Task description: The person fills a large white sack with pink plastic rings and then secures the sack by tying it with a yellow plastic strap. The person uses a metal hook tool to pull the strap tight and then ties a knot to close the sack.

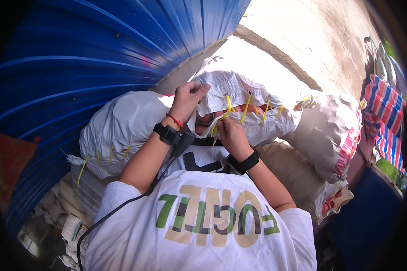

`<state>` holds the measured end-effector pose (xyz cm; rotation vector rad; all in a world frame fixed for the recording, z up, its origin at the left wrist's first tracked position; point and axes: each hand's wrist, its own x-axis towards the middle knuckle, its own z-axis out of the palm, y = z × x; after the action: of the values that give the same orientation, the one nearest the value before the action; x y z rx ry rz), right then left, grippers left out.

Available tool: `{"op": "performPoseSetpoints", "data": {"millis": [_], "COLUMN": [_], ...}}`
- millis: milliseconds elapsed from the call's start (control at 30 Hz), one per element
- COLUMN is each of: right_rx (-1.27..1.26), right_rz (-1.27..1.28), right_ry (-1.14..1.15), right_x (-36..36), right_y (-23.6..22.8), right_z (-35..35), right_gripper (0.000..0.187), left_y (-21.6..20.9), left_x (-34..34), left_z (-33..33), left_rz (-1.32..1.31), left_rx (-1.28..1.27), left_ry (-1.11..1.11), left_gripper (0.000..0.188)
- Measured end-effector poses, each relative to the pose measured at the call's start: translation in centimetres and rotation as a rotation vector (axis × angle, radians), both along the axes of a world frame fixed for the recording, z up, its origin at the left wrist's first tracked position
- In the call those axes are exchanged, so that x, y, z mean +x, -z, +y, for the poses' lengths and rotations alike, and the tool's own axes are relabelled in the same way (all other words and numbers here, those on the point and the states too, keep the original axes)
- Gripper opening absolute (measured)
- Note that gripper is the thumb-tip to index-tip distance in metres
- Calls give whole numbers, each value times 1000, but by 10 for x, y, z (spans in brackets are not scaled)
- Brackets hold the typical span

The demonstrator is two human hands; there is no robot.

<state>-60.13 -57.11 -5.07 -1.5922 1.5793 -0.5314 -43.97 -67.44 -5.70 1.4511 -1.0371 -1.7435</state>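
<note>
A bulging white woven sack (253, 74) lies in front of me, its mouth gaping a little. Reddish-brown contents show through the gap, but I cannot tell their kind. Yellow plastic straps (244, 108) lace the two edges of the mouth together. At the left end of the opening, my left hand (190, 97) is raised with thumb and fingers pinched; what lies between them is too small to make out. Below the opening, my right hand (233, 135) pinches a yellow strap at the lower edge of the sack, its fingertips partly hidden against the cloth.
Another laced white sack (126, 115) sits at the left, against a blue corrugated metal sheet (95, 58). More filled sacks (323, 131) are piled at the right. A pale wall (321, 36) stands behind. A black cable (117, 208) runs along my left arm.
</note>
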Motion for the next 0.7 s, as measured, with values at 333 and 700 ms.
{"op": "performPoseSetpoints", "data": {"millis": [333, 700], "right_rx": [-234, -217], "right_rz": [40, -151], "right_ry": [163, -66], "right_x": [-29, 30], "right_y": [-55, -15], "right_z": [-47, -113], "right_gripper": [14, 18], "left_y": [-10, -3], "left_x": [8, 3], "left_z": [-25, -32], "left_rz": [-405, -345], "left_rx": [-544, -422], "left_ry": [-92, -101], "left_gripper": [31, 30]}}
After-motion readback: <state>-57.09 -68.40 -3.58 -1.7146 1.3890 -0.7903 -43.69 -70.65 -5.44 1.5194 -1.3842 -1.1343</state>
